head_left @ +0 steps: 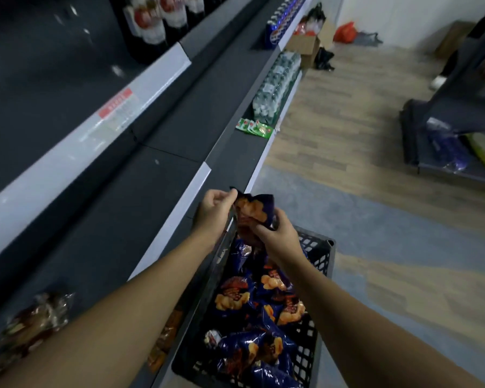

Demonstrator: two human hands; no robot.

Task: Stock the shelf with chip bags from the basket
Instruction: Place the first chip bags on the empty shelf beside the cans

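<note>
Both hands are holding one dark blue chip bag (254, 210) above the far end of the black basket (317, 264), just beside the grey shelf (235, 152) edge. Her or his left hand (213, 208) is pinching the bag's top corner, and the right hand (277, 236) is gripping its lower side. More blue bags (244, 301) are lying in the basket.

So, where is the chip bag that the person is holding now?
In the head view, the chip bag sits at lower centre, held by the left hand and right hand above the far end of the basket.
</note>
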